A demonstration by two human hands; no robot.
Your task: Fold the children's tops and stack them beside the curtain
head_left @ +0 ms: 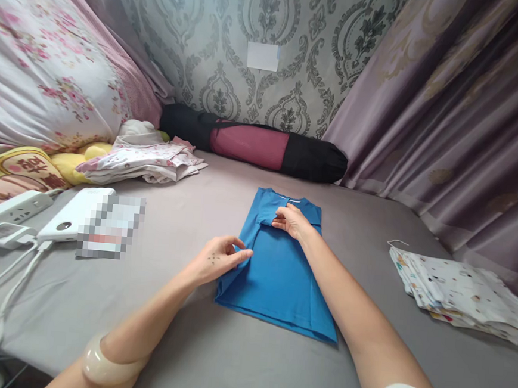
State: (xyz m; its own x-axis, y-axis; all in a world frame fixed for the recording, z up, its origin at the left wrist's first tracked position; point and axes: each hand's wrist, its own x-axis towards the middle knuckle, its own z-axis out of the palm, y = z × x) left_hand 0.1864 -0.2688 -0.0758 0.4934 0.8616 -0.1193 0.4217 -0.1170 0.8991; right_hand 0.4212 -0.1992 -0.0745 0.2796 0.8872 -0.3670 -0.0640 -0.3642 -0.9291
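A blue shirt (281,279) lies partly folded on the bed, its collar end away from me and its hem toward me. My right hand (293,222) is closed on the fabric near the collar, at a sleeve folded across the chest. At the shirt's left edge is my left hand (220,260), thumb and index finger apart, touching the folded side. Its other fingers are mostly hidden. A pale bangle (111,365) circles my left forearm.
Folded patterned cloths (462,290) lie at the right. On the left are a white power bank (78,212), a power strip (15,211) with cables, and a pile of clothes (147,161). A black and pink long bag (249,145) lies along the wall.
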